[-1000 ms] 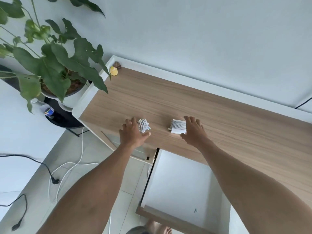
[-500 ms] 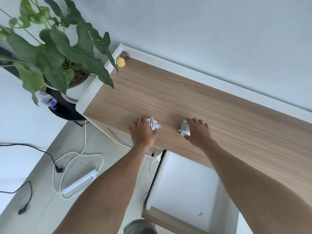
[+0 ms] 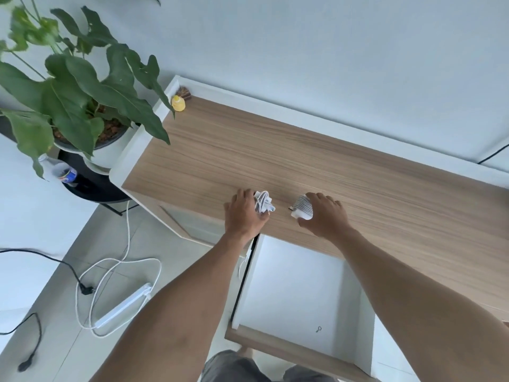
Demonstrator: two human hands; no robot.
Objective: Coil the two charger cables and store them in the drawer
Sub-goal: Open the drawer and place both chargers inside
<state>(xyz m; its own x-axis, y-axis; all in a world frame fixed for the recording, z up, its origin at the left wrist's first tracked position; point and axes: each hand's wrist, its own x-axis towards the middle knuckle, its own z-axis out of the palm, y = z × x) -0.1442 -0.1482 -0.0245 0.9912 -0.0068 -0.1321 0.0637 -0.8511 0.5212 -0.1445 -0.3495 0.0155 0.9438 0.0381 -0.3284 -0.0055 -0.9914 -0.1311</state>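
Two white coiled charger cables are at the front edge of the wooden cabinet top (image 3: pixel 303 161). My left hand (image 3: pixel 242 215) grips the loosely bundled cable (image 3: pixel 263 202). My right hand (image 3: pixel 325 213) grips the other cable, wound tightly round its white adapter (image 3: pixel 302 207), which is tilted up off the wood. Below both hands the white drawer (image 3: pixel 297 282) stands pulled open, with only a small key lying near its front.
A potted plant (image 3: pixel 77 86) stands left of the cabinet. A small yellow object (image 3: pixel 178 103) sits in the top's back left corner. On the floor at left lie a white power strip (image 3: pixel 121 307) with its cord and black cables (image 3: pixel 55 263).
Both hands have closed round the cables; one second ago they lay beside them. The adapter bundle has tipped up from lying flat. The view has shifted a little.
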